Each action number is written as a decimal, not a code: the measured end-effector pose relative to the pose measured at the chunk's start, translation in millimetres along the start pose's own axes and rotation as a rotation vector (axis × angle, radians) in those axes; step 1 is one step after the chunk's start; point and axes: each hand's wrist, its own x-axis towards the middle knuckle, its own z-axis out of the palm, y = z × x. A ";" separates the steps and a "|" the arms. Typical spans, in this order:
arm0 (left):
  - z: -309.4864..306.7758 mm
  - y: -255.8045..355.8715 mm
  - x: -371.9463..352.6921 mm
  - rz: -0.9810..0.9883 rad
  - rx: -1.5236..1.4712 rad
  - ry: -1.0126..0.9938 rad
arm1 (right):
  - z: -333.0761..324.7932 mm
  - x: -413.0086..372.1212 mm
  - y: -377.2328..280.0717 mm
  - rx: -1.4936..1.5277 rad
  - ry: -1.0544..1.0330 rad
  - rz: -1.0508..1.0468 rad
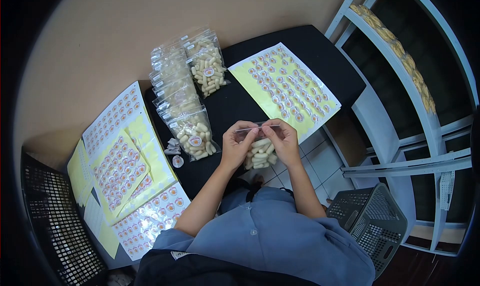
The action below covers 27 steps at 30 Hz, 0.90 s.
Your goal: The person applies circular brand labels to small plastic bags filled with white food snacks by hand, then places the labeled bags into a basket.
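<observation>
A clear zip bag of pale, finger-shaped snack pieces hangs between my two hands, close in front of my body at the table's near edge. My left hand pinches the bag's top edge, its thumb meeting the other thumb near the middle. On the other side, my right hand grips the same edge, fingers curled behind the plastic. To the left of my hands lies a filled bag with a round sticker, at the front of a row of overlapping bags.
Another stickered bag lies farther back. A yellow-and-white sticker sheet covers the table's right part; more sticker sheets are stacked left. A loose sticker lies by crumpled scraps. Baskets stand left and right, beside a white shelf.
</observation>
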 end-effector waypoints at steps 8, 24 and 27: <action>7.9 3.9 -2.1 0.021 0.037 0.047 | 4.3 -4.7 6.8 -0.039 0.057 -0.036; 10.4 4.1 -4.2 0.019 0.032 0.053 | 8.6 -6.6 9.7 -0.086 0.107 -0.095; 9.7 -0.7 -2.0 0.052 0.017 0.069 | 7.0 -6.9 6.9 -0.067 0.070 -0.101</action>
